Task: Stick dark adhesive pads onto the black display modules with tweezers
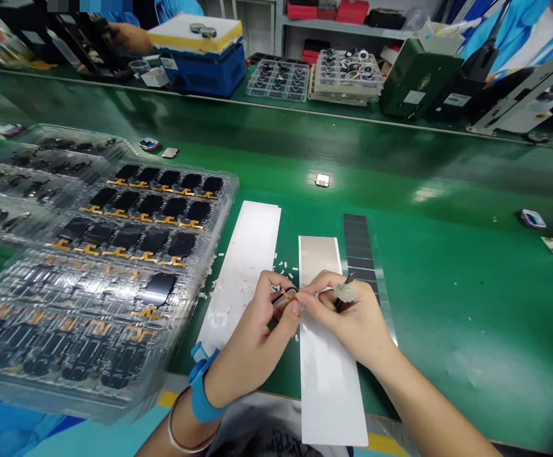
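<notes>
My left hand is closed around the edges of a small display screen with an orange flex cable; fingers hide most of it. The thumb and forefinger of my right hand pinch together at the cable's end, close to my left fingertips. Tucked in the right hand is a dark thin tool that looks like tweezers, with a pale wrapping. Under both hands lies a long white backing strip with a beige upper part. Left of it are white sheets; on the right is a strip of black rectangular stickers.
Clear plastic trays of black displays fill the left side, beside another tray of dark parts. White scraps litter the green bench. A small square part lies ahead. A blue box and a green box stand on the rear ledge.
</notes>
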`<state>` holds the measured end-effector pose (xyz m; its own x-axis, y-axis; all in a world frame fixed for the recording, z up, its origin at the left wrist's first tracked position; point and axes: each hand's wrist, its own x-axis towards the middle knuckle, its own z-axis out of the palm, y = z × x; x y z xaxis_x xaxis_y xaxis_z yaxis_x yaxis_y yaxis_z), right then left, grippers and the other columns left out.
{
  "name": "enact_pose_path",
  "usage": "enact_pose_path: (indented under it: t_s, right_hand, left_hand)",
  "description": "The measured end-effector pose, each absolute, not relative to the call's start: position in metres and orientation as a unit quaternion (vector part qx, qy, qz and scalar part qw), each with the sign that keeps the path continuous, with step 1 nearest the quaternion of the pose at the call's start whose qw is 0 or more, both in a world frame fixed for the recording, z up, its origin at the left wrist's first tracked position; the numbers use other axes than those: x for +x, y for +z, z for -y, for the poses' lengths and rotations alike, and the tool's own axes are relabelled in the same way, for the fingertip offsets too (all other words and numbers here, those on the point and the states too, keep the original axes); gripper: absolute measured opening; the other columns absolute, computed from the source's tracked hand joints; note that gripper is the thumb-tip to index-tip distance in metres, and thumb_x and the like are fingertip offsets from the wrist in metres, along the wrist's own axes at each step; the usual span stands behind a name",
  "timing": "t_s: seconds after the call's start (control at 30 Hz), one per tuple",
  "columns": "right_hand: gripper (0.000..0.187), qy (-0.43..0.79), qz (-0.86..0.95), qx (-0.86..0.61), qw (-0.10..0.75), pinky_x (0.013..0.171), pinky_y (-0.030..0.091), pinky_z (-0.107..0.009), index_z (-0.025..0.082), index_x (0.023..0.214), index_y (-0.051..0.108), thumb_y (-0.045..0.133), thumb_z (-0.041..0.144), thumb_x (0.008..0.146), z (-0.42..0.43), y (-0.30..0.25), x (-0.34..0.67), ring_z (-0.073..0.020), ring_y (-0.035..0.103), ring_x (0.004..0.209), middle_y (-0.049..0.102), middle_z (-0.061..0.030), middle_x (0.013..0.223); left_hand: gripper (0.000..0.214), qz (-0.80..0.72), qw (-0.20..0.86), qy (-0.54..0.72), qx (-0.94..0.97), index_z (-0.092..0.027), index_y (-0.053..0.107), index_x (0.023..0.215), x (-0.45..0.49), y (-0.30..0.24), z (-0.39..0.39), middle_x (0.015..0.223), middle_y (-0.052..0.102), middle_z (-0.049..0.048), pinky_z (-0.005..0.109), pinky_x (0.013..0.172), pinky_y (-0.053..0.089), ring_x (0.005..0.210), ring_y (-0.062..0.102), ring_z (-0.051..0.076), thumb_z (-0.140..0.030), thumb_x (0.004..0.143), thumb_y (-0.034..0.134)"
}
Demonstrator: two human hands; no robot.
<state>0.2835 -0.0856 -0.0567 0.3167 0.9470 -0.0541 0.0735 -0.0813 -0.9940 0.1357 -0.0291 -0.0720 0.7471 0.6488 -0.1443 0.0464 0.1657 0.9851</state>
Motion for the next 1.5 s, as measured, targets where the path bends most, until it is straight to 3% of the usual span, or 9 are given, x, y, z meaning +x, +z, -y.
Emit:
enact_pose_path:
  t_s: [0.1, 0.2, 0.3, 0.47, 0.7, 1.07, 1.23, 1.37, 1.5]
  right_hand:
    - [0.021, 0.404, 0.429, -0.604, 0.536, 0.050, 0.033, -0.024, 0.018, 0.073, 0.065, 0.062, 0.034, 0.086, 0.086, -0.056, 0.294, -0.0083, 0.037, 0.052, 0.047, 0.0044, 0.059]
    - [0.030, 0.309, 0.429, -0.628, 0.571, 0.071, 0.042, -0.026, 0.022, 0.079, 0.066, 0.049, 0.039, 0.096, 0.091, -0.058, 0.314, -0.0126, 0.053, 0.078, 0.057, -0.0007, 0.082]
    - [0.038, 0.200, 0.411, -0.683, 0.569, 0.075, 0.044, -0.027, 0.021, 0.078, 0.065, 0.043, 0.043, 0.099, 0.100, -0.066, 0.332, -0.0133, 0.057, 0.082, 0.058, -0.0026, 0.090]
    - [0.023, 0.236, 0.351, -0.694, 0.583, 0.063, 0.053, -0.026, 0.019, 0.087, 0.060, 0.063, 0.041, 0.089, 0.115, -0.091, 0.345, -0.0111, 0.063, 0.065, 0.060, -0.0014, 0.088]
    - [0.026, 0.253, 0.317, -0.664, 0.628, 0.074, 0.061, -0.030, 0.018, 0.089, 0.059, 0.074, 0.038, 0.081, 0.119, -0.103, 0.341, -0.0125, 0.069, 0.070, 0.060, -0.0019, 0.089]
    - [0.027, 0.307, 0.290, -0.646, 0.636, 0.067, 0.060, -0.029, 0.019, 0.086, 0.056, 0.075, 0.036, 0.080, 0.120, -0.094, 0.343, -0.0153, 0.071, 0.066, 0.070, -0.0024, 0.077]
    - [0.020, 0.245, 0.254, -0.633, 0.689, 0.066, 0.061, -0.030, 0.020, 0.088, 0.059, 0.074, 0.029, 0.080, 0.131, -0.079, 0.339, -0.0160, 0.071, 0.069, 0.070, -0.0031, 0.083]
    - [0.011, 0.147, 0.235, -0.622, 0.732, 0.068, 0.063, -0.029, 0.020, 0.089, 0.060, 0.070, 0.022, 0.084, 0.141, -0.069, 0.309, -0.0171, 0.072, 0.076, 0.066, -0.0017, 0.082]
    - [0.006, 0.130, 0.237, -0.595, 0.757, 0.072, 0.064, -0.030, 0.021, 0.093, 0.057, 0.061, 0.017, 0.090, 0.142, -0.070, 0.273, -0.0198, 0.074, 0.083, 0.066, -0.0017, 0.085]
  left_hand:
    - [0.012, -0.282, 0.696, 0.211, 0.625, -0.026, 0.036, 0.104, 0.134, -0.071, 0.029, 0.071, 0.044, -0.0062, 0.023, 0.058, 0.035, 0.064, 0.042, 0.011, -0.036, 0.101, 0.042]
    - [0.008, -0.281, 0.633, 0.184, 0.698, -0.025, 0.037, 0.103, 0.133, -0.066, 0.029, 0.077, 0.053, -0.0032, 0.028, 0.065, 0.041, 0.070, 0.052, 0.013, -0.033, 0.103, 0.036]
    - [0.008, -0.265, 0.522, 0.145, 0.798, -0.023, 0.043, 0.105, 0.139, -0.061, 0.033, 0.103, 0.063, 0.0067, 0.039, 0.079, 0.048, 0.095, 0.061, 0.021, -0.025, 0.102, 0.036]
    - [0.017, -0.168, 0.413, 0.118, 0.887, -0.018, 0.047, 0.103, 0.159, -0.064, 0.046, 0.137, 0.053, 0.0180, 0.054, 0.106, 0.043, 0.142, 0.034, 0.030, -0.007, 0.096, 0.036]
    - [0.017, -0.144, 0.364, 0.067, 0.918, -0.016, 0.049, 0.095, 0.172, -0.076, 0.048, 0.138, 0.053, 0.0218, 0.061, 0.110, 0.038, 0.146, 0.023, 0.035, -0.002, 0.092, 0.039]
    - [0.026, -0.151, 0.334, 0.116, 0.923, -0.017, 0.048, 0.110, 0.174, -0.095, 0.054, 0.137, 0.054, 0.0167, 0.059, 0.108, 0.041, 0.144, 0.028, 0.033, -0.001, 0.092, 0.037]
    - [0.016, -0.166, 0.385, 0.137, 0.898, -0.018, 0.050, 0.100, 0.173, -0.082, 0.051, 0.129, 0.058, 0.0152, 0.058, 0.105, 0.041, 0.139, 0.038, 0.033, -0.008, 0.096, 0.038]
    - [0.007, -0.269, 0.529, 0.194, 0.781, -0.023, 0.049, 0.099, 0.167, -0.070, 0.048, 0.102, 0.065, 0.0071, 0.042, 0.081, 0.052, 0.098, 0.064, 0.024, -0.026, 0.099, 0.043]
    - [0.012, -0.305, 0.722, 0.200, 0.588, -0.025, 0.039, 0.100, 0.163, -0.063, 0.047, 0.079, 0.062, -0.0019, 0.026, 0.059, 0.046, 0.059, 0.057, 0.011, -0.037, 0.101, 0.041]
